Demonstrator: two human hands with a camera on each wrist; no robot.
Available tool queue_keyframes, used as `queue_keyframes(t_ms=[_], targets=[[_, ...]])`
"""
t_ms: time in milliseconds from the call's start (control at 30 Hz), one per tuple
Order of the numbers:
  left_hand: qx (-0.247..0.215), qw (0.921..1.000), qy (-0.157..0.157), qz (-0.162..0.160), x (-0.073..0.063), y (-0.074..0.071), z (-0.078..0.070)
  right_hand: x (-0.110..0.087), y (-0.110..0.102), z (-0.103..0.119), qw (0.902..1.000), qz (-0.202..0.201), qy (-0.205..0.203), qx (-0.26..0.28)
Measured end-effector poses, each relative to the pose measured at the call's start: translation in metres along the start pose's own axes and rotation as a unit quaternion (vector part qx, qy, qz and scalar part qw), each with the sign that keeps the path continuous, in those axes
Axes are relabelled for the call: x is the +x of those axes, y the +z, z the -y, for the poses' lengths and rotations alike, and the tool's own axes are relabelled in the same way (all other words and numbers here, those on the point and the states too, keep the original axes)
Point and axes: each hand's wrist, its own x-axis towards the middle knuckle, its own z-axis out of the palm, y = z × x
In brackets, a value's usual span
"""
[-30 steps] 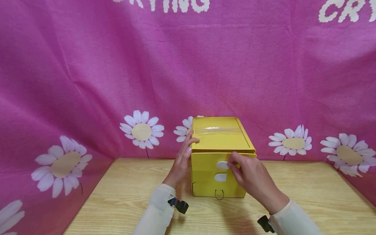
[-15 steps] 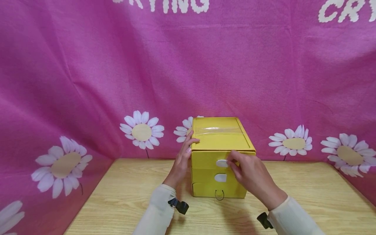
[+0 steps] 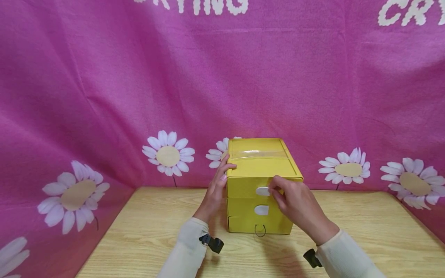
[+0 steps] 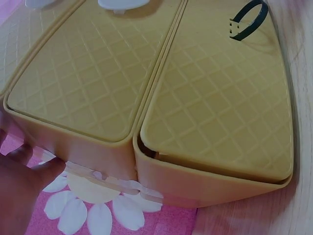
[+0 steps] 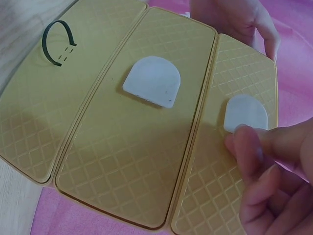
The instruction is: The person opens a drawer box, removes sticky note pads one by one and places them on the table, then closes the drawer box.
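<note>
A small yellow three-drawer box [image 3: 259, 168] stands on the table, a strip of clear tape across its top. My right hand [image 3: 302, 208] pinches the white handle [image 3: 262, 191] of the top drawer between thumb and fingers, seen closer as a rounded white tab [image 5: 245, 111] in the right wrist view. The top drawer front sits level under the box's upper edge. My left hand [image 3: 213, 197] rests against the box's left side, fingertips at its top edge. On the middle drawer is a second white handle [image 3: 261, 210]; the bottom drawer has a thin dark loop [image 3: 260, 231].
The light wood-grain table [image 3: 156, 227] extends to both sides of the box. A pink cloth [image 3: 278, 77] with printed daisies and white lettering hangs close behind and at the sides. Each wrist wears a black strap piece.
The top drawer has gone in: the dark gap beneath the box's top edge has closed. My right hand moved slightly up and forward with the handle; my left hand stayed put.
</note>
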Motion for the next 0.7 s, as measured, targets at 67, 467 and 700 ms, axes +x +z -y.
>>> queue_keyframes(t_ms=[67, 467, 700], targets=[[-0.005, 1.0000, -0.001, 0.002, -0.0001, 0.0000, 0.0007, -0.0002, 0.0004, -0.0004, 1.0000, 0.001, 0.003, 0.001], [-0.010, 0.9999, -0.001, 0.004, -0.0004, -0.0009, 0.0010, -0.0003, 0.0014, -0.0001, 1.0000, -0.007, 0.001, -0.002], [0.004, 0.9998, -0.019, 0.003, -0.0004, -0.0009, 0.0000, -0.0008, 0.0006, 0.0003, 1.0000, -0.005, 0.002, 0.000]])
